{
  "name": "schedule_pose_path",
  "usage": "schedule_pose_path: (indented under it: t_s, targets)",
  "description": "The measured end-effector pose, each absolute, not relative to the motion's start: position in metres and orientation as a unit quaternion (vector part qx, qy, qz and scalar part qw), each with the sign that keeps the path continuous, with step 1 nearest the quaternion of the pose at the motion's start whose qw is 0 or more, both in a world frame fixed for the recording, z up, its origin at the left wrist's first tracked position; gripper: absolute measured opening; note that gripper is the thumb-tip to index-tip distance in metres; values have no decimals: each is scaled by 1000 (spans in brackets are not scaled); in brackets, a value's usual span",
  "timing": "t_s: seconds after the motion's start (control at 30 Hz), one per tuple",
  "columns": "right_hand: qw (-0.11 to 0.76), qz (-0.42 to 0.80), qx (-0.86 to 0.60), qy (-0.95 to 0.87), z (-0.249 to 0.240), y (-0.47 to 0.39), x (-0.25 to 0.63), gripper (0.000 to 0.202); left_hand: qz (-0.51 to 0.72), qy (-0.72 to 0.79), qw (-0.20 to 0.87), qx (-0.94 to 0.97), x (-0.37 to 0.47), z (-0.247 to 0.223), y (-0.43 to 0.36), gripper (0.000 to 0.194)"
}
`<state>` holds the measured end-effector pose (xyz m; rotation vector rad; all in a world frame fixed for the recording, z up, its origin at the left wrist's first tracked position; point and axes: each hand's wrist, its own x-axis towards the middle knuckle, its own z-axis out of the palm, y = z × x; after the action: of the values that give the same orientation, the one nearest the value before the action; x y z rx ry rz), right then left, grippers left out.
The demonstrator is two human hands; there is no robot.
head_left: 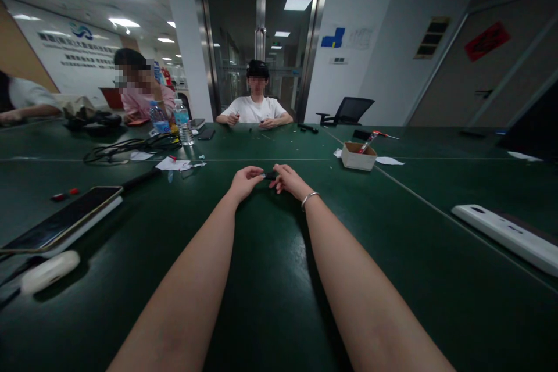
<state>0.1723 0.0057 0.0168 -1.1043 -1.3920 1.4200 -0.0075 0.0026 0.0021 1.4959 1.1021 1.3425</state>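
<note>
Both arms stretch forward over the dark green table (270, 256). Between my fingertips is a small black object (270, 175), too small and dark to name. My left hand (246, 182) pinches its left end between thumb and fingers. On the other side, my right hand (288, 181), with a silver bangle (309, 200) at the wrist, has its fingers closed on the right end. The fingers partly cover the object, which is held just over or at the tabletop.
A small cardboard box (358, 157) holding tools stands right of my hands. Left are paper scraps (173, 164), black cables (131, 148), a water bottle (183, 125) and a phone (65, 218). A white device (505, 235) lies far right. A person (257, 107) sits opposite.
</note>
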Motion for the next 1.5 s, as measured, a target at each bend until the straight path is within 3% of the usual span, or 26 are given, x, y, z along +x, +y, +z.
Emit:
schedule_pose_path:
  t_s: [0.03, 0.13, 0.17, 0.3, 0.37, 0.5, 0.57, 0.7, 0.83, 1.03, 1.5]
  targets:
    - [422, 556, -446, -560, 17, 6, 172, 22, 534, 438, 411, 595, -8, 2, 3, 29]
    - [473, 567, -397, -544, 17, 5, 174, 52, 536, 442, 406, 594, -8, 1, 4, 29]
    - [477, 577, -392, -535, 17, 4, 174, 53, 535, 444, 405, 593, -8, 1, 4, 28]
    - [442, 578, -436, -530, 18, 4, 173, 18, 531, 448, 406, 594, -7, 3, 2, 27]
    - [424, 562, -453, -547, 18, 4, 172, 18, 529, 449, 407, 595, -7, 5, 0, 26]
    - [463, 581, -384, -548, 19, 2, 175, 67, 527, 452, 409, 592, -7, 7, -2, 26]
    - [460, 587, -399, -532, 18, 3, 174, 60, 527, 451, 409, 593, -7, 7, -2, 26]
    - [423, 568, -452, -543, 18, 4, 172, 29, 529, 450, 408, 593, -7, 6, -2, 27]
    - [456, 590, -386, -543, 18, 4, 173, 60, 526, 450, 411, 593, -7, 6, -2, 28]
    - [421, 588, -415, -552, 16, 4, 173, 9, 524, 455, 403, 597, -8, 5, -1, 27]
    - [439, 600, -383, -548, 14, 3, 176, 20, 460, 520, 353, 627, -10, -6, 8, 31]
